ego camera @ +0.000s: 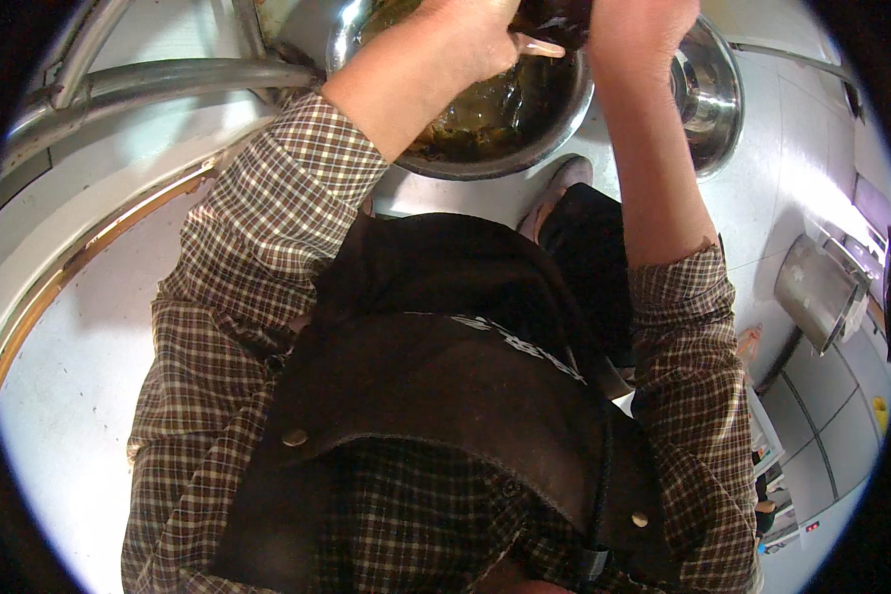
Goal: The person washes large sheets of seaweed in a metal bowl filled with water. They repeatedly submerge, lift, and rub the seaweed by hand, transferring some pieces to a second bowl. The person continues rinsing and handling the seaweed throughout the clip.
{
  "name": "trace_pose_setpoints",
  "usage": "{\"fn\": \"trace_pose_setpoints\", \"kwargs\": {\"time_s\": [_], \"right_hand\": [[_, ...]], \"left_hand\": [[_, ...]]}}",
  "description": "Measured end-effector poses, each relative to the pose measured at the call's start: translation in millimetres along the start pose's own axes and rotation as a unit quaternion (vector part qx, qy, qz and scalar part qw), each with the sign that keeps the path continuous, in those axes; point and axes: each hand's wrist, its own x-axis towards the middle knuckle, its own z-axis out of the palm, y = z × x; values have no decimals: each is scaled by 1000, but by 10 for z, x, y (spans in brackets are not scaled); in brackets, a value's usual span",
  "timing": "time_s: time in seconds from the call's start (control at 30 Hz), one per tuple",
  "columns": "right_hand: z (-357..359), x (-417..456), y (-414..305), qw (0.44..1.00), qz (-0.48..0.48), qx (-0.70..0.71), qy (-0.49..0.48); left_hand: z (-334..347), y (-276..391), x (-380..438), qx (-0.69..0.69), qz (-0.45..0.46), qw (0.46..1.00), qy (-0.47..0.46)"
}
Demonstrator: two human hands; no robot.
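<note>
A large round metal bowl (482, 169) lies below my hands at the top of the head view, holding brownish liquid and dark leafy-looking matter. My left hand (494, 37) is over the bowl, one finger stretched to the right; the rest of it is partly cut off by the top edge. My right hand (642, 22) is over the bowl's right rim, its fingers mostly out of sight. Between both hands is a dark, glossy thing (557, 18) that I cannot identify; whether either hand grips it is unclear. A second shiny metal bowl (720, 96) is partly behind my right forearm.
Metal tubing (178, 74) of a frame runs across the upper left. My shoe (557, 189) is on the pale floor just below the large bowl. A metal pot or bin (820, 293) is at the right, near shelving (776, 475) with several small items.
</note>
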Motion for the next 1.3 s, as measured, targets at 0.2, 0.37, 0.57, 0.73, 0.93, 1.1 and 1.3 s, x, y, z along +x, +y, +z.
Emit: {"fn": "trace_pose_setpoints", "kwargs": {"time_s": [0.2, 0.37, 0.57, 0.73, 0.93, 1.1, 1.3], "right_hand": [[138, -172, 42, 998, 34, 25, -43], [187, -138, 124, 993, 71, 97, -12], [204, -117, 16, 998, 57, 40, -10], [208, -148, -125, 995, 103, 4, -2], [194, -133, -134, 993, 114, 26, -9], [176, -135, -65, 996, 76, 37, -15], [143, -157, -105, 997, 71, 22, -16]], "left_hand": [[-205, -107, 163, -85, 111, 988, -69], [-215, -135, 274, -74, 167, 976, -119], [-235, -116, 257, 4, 203, 973, -108], [-147, -103, 45, -62, 170, 981, -75], [-135, -123, 51, -65, 161, 983, -66], [-166, -151, 71, -68, 169, 981, -71], [-101, -134, 10, -86, 145, 985, -23]]}}
